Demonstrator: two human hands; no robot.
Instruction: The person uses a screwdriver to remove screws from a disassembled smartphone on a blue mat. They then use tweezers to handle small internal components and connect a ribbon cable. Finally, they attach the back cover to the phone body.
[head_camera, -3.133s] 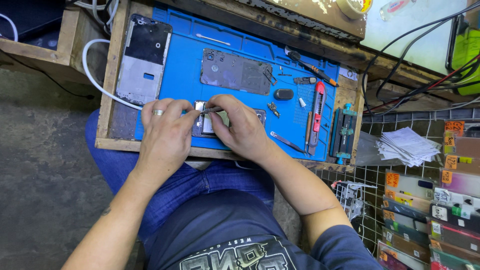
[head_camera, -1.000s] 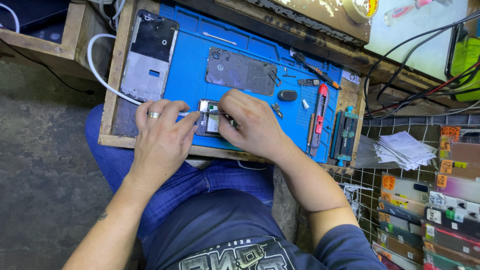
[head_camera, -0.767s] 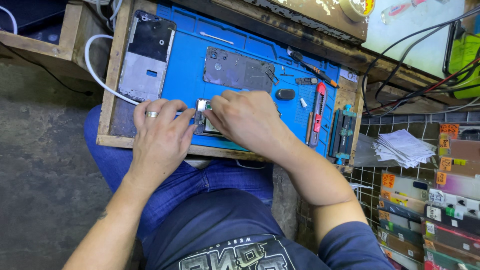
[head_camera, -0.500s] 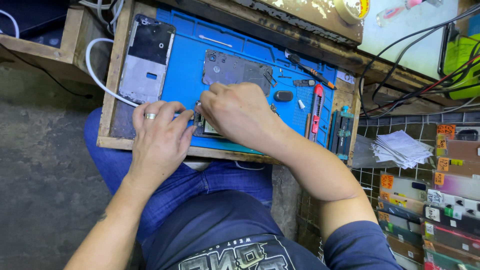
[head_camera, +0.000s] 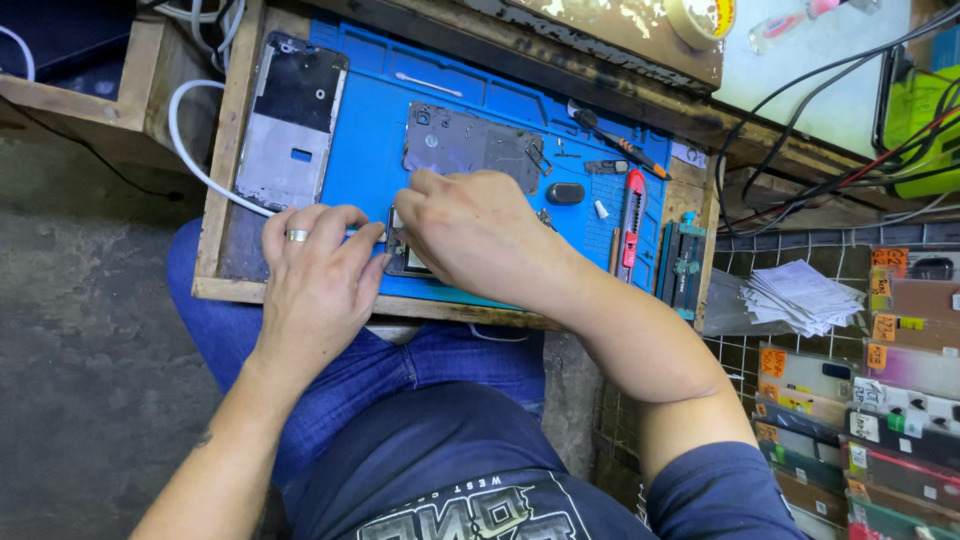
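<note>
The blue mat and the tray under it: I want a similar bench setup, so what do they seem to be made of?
The blue mat looks like matte silicone or soft rubber: no glare, and moulded recesses along its far edge. The tray under it looks like bare, worn wood: brown grain, dark stains and rough edges. Both hands, left hand and right hand, rest on a small phone part there.

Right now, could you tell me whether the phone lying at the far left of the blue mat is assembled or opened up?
Opened up: the phone frame lies flat with bare metal and cutouts showing.
</note>
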